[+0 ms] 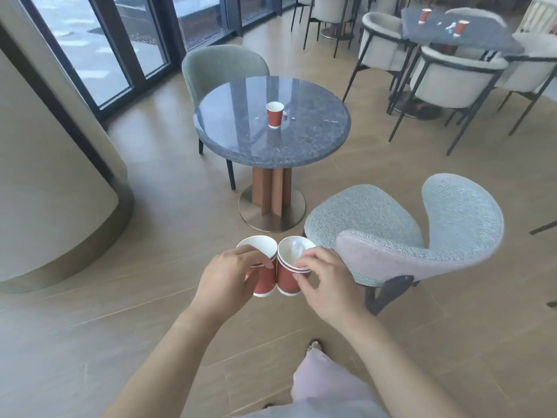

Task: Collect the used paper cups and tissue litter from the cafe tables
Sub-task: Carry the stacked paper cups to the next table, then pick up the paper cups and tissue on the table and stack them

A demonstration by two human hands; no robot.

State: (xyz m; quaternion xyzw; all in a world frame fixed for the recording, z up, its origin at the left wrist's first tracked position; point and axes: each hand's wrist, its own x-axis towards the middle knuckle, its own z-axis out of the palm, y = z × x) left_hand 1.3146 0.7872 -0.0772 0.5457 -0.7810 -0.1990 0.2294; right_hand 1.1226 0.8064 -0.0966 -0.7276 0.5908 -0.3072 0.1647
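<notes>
Left hand (229,276) is curled around a red paper cup (262,286). Touching it, a cup stack (286,280) holding tissue (297,247) is pinched at the rim by the right hand (325,282). Another cup (275,114) is seen upright on the round table (316,140).

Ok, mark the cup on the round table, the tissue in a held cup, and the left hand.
cup (275,117), head view, red side wall.
tissue (297,247), head view, crumpled middle.
left hand (228,276), head view, back of hand.

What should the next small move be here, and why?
Probably slide the tissue-holding stack in the right hand into the empty cup in the left hand: both hands are occupied, and a lone cup stands on the round table ahead.
</notes>
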